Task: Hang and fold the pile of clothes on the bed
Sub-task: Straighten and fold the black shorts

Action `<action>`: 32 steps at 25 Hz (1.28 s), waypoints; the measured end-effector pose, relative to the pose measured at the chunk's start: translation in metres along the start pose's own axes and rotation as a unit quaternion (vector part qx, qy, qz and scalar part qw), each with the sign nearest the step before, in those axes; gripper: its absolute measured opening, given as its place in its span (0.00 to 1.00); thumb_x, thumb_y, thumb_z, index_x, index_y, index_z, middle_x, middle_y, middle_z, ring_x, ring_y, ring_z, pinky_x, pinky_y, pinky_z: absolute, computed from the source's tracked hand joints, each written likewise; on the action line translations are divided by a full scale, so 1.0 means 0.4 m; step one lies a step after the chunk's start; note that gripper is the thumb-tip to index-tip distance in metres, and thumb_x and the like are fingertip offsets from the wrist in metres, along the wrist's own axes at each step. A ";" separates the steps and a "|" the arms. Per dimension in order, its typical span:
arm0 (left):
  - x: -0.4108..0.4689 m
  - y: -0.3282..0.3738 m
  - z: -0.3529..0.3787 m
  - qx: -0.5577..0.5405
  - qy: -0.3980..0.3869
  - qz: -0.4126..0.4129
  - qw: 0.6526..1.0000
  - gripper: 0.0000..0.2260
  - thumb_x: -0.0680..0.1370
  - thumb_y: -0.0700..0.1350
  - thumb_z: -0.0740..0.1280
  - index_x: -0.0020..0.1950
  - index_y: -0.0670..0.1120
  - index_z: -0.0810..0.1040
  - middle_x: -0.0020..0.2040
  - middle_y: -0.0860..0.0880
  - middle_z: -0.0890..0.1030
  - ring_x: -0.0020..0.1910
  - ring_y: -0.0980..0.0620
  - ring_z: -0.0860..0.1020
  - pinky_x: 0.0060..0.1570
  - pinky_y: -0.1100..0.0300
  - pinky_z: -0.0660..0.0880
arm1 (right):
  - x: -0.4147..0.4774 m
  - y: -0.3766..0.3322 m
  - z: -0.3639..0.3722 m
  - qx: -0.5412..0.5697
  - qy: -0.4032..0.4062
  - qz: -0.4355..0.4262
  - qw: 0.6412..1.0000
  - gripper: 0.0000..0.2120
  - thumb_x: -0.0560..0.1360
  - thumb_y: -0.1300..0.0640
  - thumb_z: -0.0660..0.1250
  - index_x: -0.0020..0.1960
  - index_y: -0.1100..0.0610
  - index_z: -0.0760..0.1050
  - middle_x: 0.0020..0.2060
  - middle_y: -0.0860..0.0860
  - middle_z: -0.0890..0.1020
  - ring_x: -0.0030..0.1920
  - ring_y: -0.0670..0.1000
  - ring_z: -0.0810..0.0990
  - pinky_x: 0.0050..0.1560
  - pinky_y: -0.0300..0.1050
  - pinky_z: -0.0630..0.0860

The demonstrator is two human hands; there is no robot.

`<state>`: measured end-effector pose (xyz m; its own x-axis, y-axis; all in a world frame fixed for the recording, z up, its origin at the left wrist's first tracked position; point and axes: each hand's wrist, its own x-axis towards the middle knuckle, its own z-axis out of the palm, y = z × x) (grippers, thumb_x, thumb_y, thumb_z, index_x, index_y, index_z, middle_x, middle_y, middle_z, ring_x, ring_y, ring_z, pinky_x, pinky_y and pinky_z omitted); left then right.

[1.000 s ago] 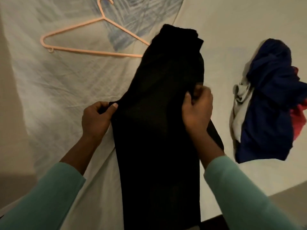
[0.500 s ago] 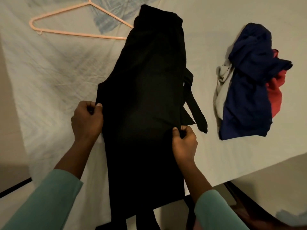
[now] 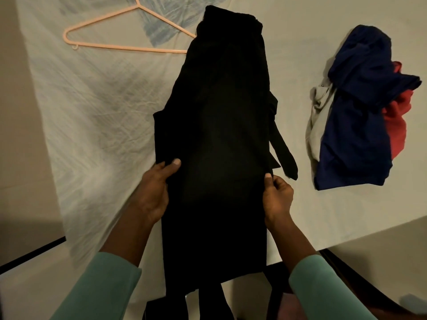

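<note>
Head view: the black garment (image 3: 219,135) lies flat on the bed (image 3: 92,112), its bottom end hanging off the edge. The left hand (image 3: 154,192) pinches its left side and the right hand (image 3: 278,195) pinches its right side. This looks like the folding step. Next, I think, both hands must lift it evenly and fold it over

The black garment (image 3: 219,135) is matt woven cloth. The bed sheet (image 3: 92,112) is thin, creased cotton-like cloth. The pink hanger (image 3: 120,46) looks smooth plastic. The pile of clothes (image 3: 360,112) is soft matt fabric.
</note>
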<state>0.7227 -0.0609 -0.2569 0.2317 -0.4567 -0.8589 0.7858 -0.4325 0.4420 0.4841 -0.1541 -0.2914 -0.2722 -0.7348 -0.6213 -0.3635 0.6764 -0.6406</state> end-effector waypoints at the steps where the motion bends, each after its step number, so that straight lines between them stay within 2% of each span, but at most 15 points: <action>1: -0.008 0.000 -0.005 0.006 -0.035 -0.043 0.998 0.13 0.81 0.43 0.69 0.65 0.44 0.81 0.59 0.44 0.86 0.57 0.46 0.85 0.48 0.55 0.85 | 0.002 0.002 -0.005 0.005 0.005 0.004 1.000 0.14 0.85 0.52 0.64 0.51 0.59 0.83 0.38 0.49 0.80 0.41 0.49 0.78 0.53 0.46 0.76; 3: -0.011 0.008 -0.028 0.076 -0.019 -0.074 0.994 0.13 0.79 0.42 0.71 0.63 0.44 0.83 0.58 0.44 0.87 0.53 0.48 0.87 0.46 0.56 0.85 | 0.006 0.002 -0.012 0.012 0.014 0.006 1.000 0.13 0.85 0.52 0.64 0.52 0.60 0.83 0.39 0.49 0.80 0.42 0.49 0.78 0.53 0.45 0.76; 5: 0.010 0.004 -0.071 0.145 0.066 0.012 0.987 0.10 0.79 0.44 0.73 0.60 0.46 0.85 0.52 0.48 0.88 0.50 0.51 0.87 0.46 0.57 0.84 | 0.011 0.005 -0.012 -0.004 0.013 -0.008 1.000 0.13 0.85 0.51 0.64 0.51 0.58 0.83 0.39 0.49 0.80 0.41 0.48 0.78 0.52 0.46 0.76; 7: 0.024 -0.010 -0.099 0.233 0.150 0.141 0.950 0.07 0.79 0.49 0.74 0.55 0.49 0.87 0.46 0.51 0.89 0.47 0.50 0.87 0.51 0.52 0.84 | 0.009 0.010 0.003 -0.045 0.002 -0.026 0.999 0.13 0.85 0.50 0.64 0.49 0.56 0.83 0.40 0.50 0.81 0.42 0.50 0.79 0.51 0.46 0.77; 9: 0.029 -0.036 -0.102 0.349 0.206 0.206 0.891 0.08 0.78 0.54 0.74 0.49 0.50 0.88 0.41 0.51 0.87 0.43 0.50 0.86 0.49 0.48 0.83 | 0.008 0.018 0.029 -0.100 0.023 -0.057 0.993 0.13 0.83 0.48 0.66 0.45 0.54 0.82 0.43 0.53 0.81 0.44 0.52 0.81 0.50 0.46 0.80; 10: 0.030 -0.050 -0.095 0.385 0.224 0.211 0.870 0.10 0.78 0.55 0.74 0.47 0.50 0.87 0.41 0.51 0.86 0.42 0.49 0.85 0.48 0.48 0.82 | 0.008 0.021 0.042 -0.111 0.046 -0.067 0.990 0.12 0.82 0.47 0.68 0.46 0.54 0.82 0.47 0.54 0.82 0.48 0.52 0.82 0.52 0.46 0.81; 12: 0.038 -0.057 -0.071 0.369 0.238 0.180 0.880 0.11 0.75 0.56 0.75 0.47 0.48 0.86 0.42 0.51 0.86 0.43 0.49 0.85 0.50 0.48 0.82 | 0.002 0.019 0.060 -0.112 0.074 -0.060 0.989 0.12 0.81 0.47 0.69 0.50 0.55 0.83 0.56 0.53 0.80 0.55 0.52 0.80 0.58 0.44 0.78; 14: 0.057 -0.055 -0.053 0.319 0.216 0.126 0.914 0.10 0.74 0.54 0.77 0.47 0.48 0.87 0.43 0.51 0.87 0.44 0.49 0.86 0.53 0.46 0.83 | 0.002 0.015 0.062 -0.104 0.054 -0.049 0.992 0.11 0.81 0.48 0.69 0.48 0.56 0.83 0.54 0.55 0.81 0.51 0.51 0.81 0.57 0.45 0.79; 16: 0.064 -0.041 -0.033 0.308 0.174 0.081 0.932 0.07 0.75 0.50 0.77 0.44 0.48 0.86 0.41 0.49 0.87 0.43 0.47 0.86 0.54 0.44 0.83 | -0.004 -0.013 0.040 -0.086 -0.001 -0.023 0.996 0.14 0.83 0.50 0.68 0.42 0.56 0.81 0.41 0.54 0.81 0.42 0.52 0.79 0.49 0.47 0.78; 18: 0.058 -0.022 -0.020 0.282 0.106 0.026 0.953 0.04 0.75 0.47 0.78 0.45 0.48 0.87 0.43 0.48 0.88 0.44 0.45 0.87 0.55 0.46 0.83 | -0.014 -0.057 0.011 -0.067 -0.064 0.026 0.995 0.14 0.84 0.52 0.66 0.42 0.57 0.79 0.36 0.53 0.79 0.41 0.53 0.77 0.46 0.47 0.75; 22: 0.026 -0.003 -0.015 0.331 -0.020 -0.054 0.942 0.06 0.74 0.45 0.80 0.49 0.49 0.86 0.47 0.49 0.88 0.47 0.49 0.87 0.56 0.53 0.82 | -0.048 -0.095 -0.020 -0.053 -0.187 0.079 0.978 0.03 0.80 0.52 0.72 0.52 0.49 0.79 0.49 0.46 0.83 0.52 0.49 0.82 0.54 0.43 0.78; 26: -0.014 0.027 -0.025 0.261 -0.044 -0.048 0.963 0.07 0.79 0.47 0.74 0.56 0.48 0.85 0.54 0.48 0.88 0.48 0.54 0.87 0.47 0.62 0.80 | -0.086 -0.074 -0.013 0.004 -0.206 0.107 0.973 0.12 0.77 0.52 0.74 0.58 0.56 0.83 0.55 0.53 0.87 0.56 0.54 0.85 0.50 0.42 0.81; 29: -0.050 0.034 -0.078 0.108 -0.124 -0.052 0.985 0.16 0.83 0.53 0.67 0.70 0.48 0.79 0.63 0.49 0.85 0.62 0.50 0.83 0.63 0.51 0.77 | -0.112 -0.071 -0.023 0.111 -0.229 0.167 0.953 0.18 0.77 0.52 0.74 0.63 0.61 0.82 0.58 0.57 0.87 0.60 0.58 0.85 0.59 0.52 0.82; 30: -0.066 0.033 -0.091 0.142 -0.141 -0.066 0.977 0.20 0.81 0.55 0.71 0.71 0.49 0.78 0.63 0.49 0.85 0.64 0.48 0.83 0.66 0.49 0.75 | -0.120 -0.076 -0.034 0.115 -0.245 0.175 0.947 0.19 0.78 0.52 0.73 0.64 0.62 0.81 0.59 0.58 0.86 0.61 0.59 0.84 0.64 0.54 0.80; 32: -0.111 0.029 -0.106 0.304 -0.158 -0.083 0.936 0.25 0.74 0.59 0.77 0.67 0.49 0.81 0.61 0.48 0.86 0.61 0.47 0.83 0.62 0.52 0.74 | -0.156 -0.108 -0.062 0.087 -0.290 0.177 0.936 0.19 0.79 0.54 0.73 0.64 0.64 0.81 0.59 0.59 0.86 0.62 0.59 0.84 0.67 0.55 0.78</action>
<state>0.7457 -0.0128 -0.2243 -0.1209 -0.5099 -0.8517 0.3023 -0.8362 0.4577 0.4945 -0.1387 -0.2139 0.1996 -0.3445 -0.9173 -0.1781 0.9078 -0.3796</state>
